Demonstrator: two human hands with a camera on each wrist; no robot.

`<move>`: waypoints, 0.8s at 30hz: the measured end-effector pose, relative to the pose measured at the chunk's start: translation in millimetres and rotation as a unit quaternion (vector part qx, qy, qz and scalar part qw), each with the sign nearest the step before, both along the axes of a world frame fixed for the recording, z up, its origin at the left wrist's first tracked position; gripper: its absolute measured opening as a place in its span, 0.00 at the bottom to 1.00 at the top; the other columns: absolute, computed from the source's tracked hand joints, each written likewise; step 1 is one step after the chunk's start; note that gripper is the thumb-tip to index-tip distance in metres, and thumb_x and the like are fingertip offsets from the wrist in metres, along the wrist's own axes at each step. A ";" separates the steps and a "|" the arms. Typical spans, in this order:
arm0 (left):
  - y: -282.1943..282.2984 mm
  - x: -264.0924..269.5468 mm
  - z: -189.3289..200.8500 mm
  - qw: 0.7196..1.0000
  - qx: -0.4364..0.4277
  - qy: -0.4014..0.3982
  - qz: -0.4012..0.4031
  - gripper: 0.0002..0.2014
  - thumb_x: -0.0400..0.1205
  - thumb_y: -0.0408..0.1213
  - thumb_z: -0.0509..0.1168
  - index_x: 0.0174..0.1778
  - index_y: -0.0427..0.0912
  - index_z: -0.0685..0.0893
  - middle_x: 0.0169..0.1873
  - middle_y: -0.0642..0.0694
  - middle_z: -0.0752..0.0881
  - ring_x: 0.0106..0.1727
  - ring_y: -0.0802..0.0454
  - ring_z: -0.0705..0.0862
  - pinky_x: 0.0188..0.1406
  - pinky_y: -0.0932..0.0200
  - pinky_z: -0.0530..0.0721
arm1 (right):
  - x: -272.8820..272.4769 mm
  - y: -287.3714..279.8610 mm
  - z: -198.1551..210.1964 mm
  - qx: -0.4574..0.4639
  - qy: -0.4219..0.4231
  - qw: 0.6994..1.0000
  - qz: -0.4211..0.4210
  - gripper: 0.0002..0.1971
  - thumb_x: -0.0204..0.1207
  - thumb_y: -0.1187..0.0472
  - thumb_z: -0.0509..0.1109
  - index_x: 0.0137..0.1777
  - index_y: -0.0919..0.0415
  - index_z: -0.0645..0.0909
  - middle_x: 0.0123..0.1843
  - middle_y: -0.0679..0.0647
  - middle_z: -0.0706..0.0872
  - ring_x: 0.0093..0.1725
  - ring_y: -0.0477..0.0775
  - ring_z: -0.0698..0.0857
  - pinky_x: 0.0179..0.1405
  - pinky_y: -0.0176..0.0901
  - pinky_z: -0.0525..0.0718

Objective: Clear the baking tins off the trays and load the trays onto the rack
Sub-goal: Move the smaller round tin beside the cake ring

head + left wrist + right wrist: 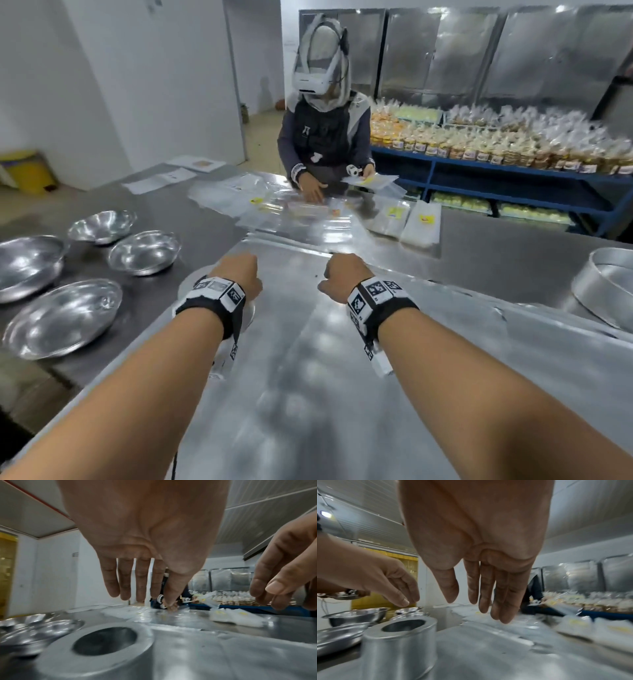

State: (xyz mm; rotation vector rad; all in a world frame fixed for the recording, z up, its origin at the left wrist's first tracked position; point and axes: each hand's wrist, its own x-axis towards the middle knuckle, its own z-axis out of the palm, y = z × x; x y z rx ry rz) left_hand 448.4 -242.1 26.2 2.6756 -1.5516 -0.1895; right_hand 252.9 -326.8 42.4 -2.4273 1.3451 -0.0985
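A large flat metal tray (325,377) lies on the steel table right in front of me. A small round baking tin (96,649), bottom up with a hole in the middle, stands at the tray's left edge; in the head view my left wrist hides most of the tin (188,286). My left hand (236,274) hovers just above and past the tin (399,639) with loosely hanging fingers (125,586), holding nothing. My right hand (346,277) hovers over the tray's far middle, its fingers (485,595) straight and empty. Neither hand touches the tray (488,655).
Several steel bowls (61,315) sit on the table to the left. A wide round tin (609,291) stands at the right edge. Across the table a person (325,137) handles plastic bags (308,212). A blue shelf (496,164) of packed goods lines the back right.
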 end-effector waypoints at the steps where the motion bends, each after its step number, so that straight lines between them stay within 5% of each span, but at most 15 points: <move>1: 7.2 20.2 -6.1 1.000 0.006 -0.001 0.017 0.17 0.83 0.43 0.63 0.67 0.43 0.81 0.65 0.41 0.84 0.66 0.39 0.82 0.64 0.49 0.82 | 23.4 3.9 -6.2 0.013 -0.001 1.000 0.010 0.08 0.73 0.58 0.71 0.36 0.61 0.79 0.40 0.56 0.82 0.42 0.61 0.84 0.35 0.40 0.80; 3: 19.6 54.3 -19.2 0.999 0.019 0.002 0.051 0.18 0.81 0.43 0.65 0.66 0.41 0.81 0.64 0.39 0.84 0.66 0.37 0.82 0.63 0.47 0.83 | 64.4 9.6 -22.4 0.033 -0.004 0.999 0.023 0.07 0.74 0.58 0.71 0.45 0.62 0.84 0.45 0.56 0.85 0.42 0.59 0.86 0.36 0.41 0.84; 7: 34.7 103.7 -50.4 0.992 0.023 0.025 0.122 0.19 0.78 0.39 0.67 0.64 0.37 0.79 0.60 0.36 0.84 0.63 0.34 0.82 0.59 0.45 0.83 | 126.1 13.6 -58.6 0.060 -0.025 0.998 0.024 0.20 0.76 0.59 0.69 0.26 0.59 0.66 0.27 0.53 0.71 0.24 0.53 0.71 0.21 0.36 0.66; 12: 35.4 133.0 -78.9 0.978 0.005 0.098 0.184 0.20 0.81 0.50 0.67 0.56 0.35 0.82 0.54 0.37 0.85 0.54 0.37 0.85 0.44 0.54 0.79 | 168.4 18.3 -86.0 0.120 -0.063 0.991 0.003 0.18 0.79 0.51 0.71 0.31 0.58 0.71 0.36 0.55 0.80 0.32 0.56 0.80 0.26 0.39 0.72; 16: 32.5 136.3 -85.5 0.969 -0.026 0.138 0.204 0.13 0.81 0.47 0.67 0.42 0.38 0.82 0.40 0.40 0.82 0.36 0.43 0.78 0.33 0.58 0.74 | 183.2 27.5 -98.4 0.133 -0.097 0.986 -0.018 0.16 0.79 0.56 0.69 0.32 0.59 0.70 0.38 0.55 0.80 0.38 0.60 0.82 0.34 0.43 0.77; 20: 39.1 121.0 -75.3 0.949 -0.098 0.168 0.248 0.13 0.76 0.42 0.73 0.45 0.36 0.81 0.46 0.37 0.82 0.42 0.37 0.82 0.39 0.56 0.78 | 175.9 35.5 -96.4 0.136 -0.141 0.979 -0.063 0.11 0.77 0.57 0.70 0.38 0.63 0.75 0.40 0.57 0.82 0.41 0.61 0.85 0.36 0.44 0.80; 24: 45.6 90.7 -60.4 0.930 -0.167 0.201 0.258 0.25 0.76 0.40 0.74 0.64 0.33 0.75 0.60 0.34 0.82 0.58 0.34 0.84 0.46 0.53 0.79 | 148.1 41.0 -79.4 0.148 -0.231 0.957 -0.096 0.17 0.78 0.49 0.68 0.52 0.66 0.80 0.50 0.60 0.85 0.45 0.64 0.89 0.43 0.55 0.91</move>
